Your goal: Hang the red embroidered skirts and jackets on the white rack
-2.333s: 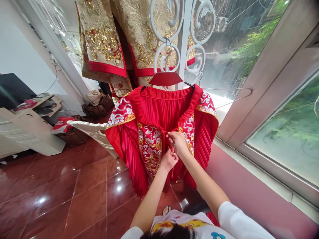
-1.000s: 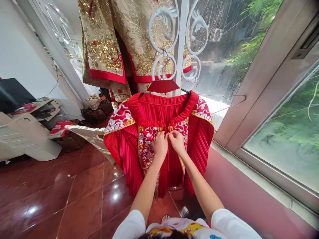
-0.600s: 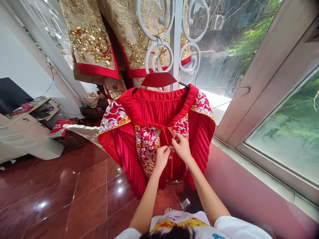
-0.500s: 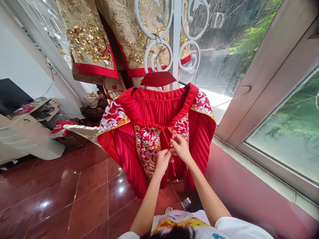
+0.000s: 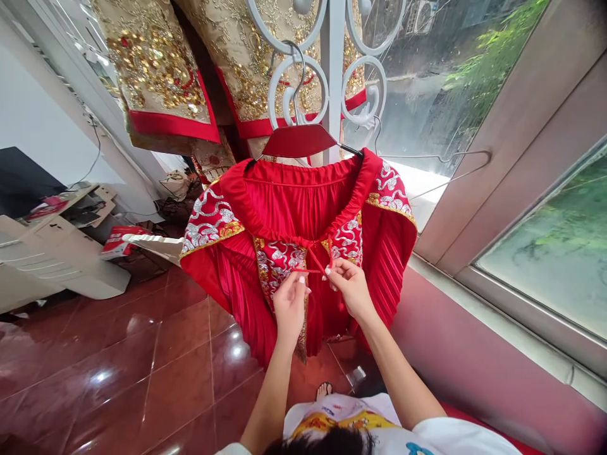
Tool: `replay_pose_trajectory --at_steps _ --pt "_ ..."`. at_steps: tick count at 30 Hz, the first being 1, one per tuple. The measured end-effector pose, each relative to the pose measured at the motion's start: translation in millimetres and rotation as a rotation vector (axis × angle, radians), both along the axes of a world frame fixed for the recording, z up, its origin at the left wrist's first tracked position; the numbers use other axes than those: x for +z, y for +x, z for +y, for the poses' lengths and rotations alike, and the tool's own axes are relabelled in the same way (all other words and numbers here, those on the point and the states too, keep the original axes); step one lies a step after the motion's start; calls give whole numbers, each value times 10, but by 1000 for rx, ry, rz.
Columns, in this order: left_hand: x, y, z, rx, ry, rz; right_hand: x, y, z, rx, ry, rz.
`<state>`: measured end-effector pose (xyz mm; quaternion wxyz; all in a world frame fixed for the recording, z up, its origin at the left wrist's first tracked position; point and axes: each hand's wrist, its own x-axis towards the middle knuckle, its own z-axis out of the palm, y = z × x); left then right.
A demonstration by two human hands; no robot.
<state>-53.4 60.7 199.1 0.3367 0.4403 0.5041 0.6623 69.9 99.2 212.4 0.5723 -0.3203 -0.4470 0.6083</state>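
Observation:
A red pleated skirt (image 5: 308, 205) with silver and gold embroidered panels hangs from a hanger (image 5: 298, 141) with a wide red bar. Thin red drawstrings (image 5: 315, 258) come out at the front of its gathered waistband. My left hand (image 5: 290, 304) pinches one length of drawstring, pulled out sideways to the left. Just right of it, my right hand (image 5: 349, 285) pinches the cord where the strands meet, below the waistband. Both hands are closed at the fingertips, and the far fingers of each are partly hidden.
The hanger hooks onto a white scrolled metal rack (image 5: 334, 69). Gold sequined garments (image 5: 161, 69) hang behind. A wire hanger (image 5: 441, 158) juts out by the window (image 5: 545, 240) at the right. A desk (image 5: 61, 253) and a red box (image 5: 118, 241) stand left on the tiled floor (image 5: 180, 354).
My hands were together at the cord; now the left has moved away to the left, drawing a strand out taut. My right hand has shifted slightly right. The view has moved slightly.

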Motion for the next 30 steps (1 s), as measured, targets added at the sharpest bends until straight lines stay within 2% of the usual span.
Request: replay_pose_trajectory --at_steps 2,4,7,10,14,18,19,21,24,26,30 --pt "87 13 42 77 123 181 8 -20 -16 -10 -7 -10" --pt "179 44 94 85 200 354 16 -41 -32 -13 -6 -20" --pt "279 98 168 77 186 512 10 -52 -44 6 -1 -37" --pt "287 141 225 113 126 504 -17 -30 -42 12 8 -49" --pt "216 164 280 198 10 409 -51 -1 -44 33 47 -91" --pt "205 140 300 325 -3 485 -56 -3 -65 73 70 -102" --pt "214 129 298 291 7 486 -51 -5 -72 78 76 -102" --pt "233 105 289 96 -11 393 -35 -5 -84 78 82 -109" --pt "239 67 265 -202 -93 95 3 12 -100 69 79 -120" --pt "223 34 246 -257 -120 -75 32 32 -110 63 76 -125" --pt "166 -42 193 -263 -133 -314 73 59 -129 47 67 -133"
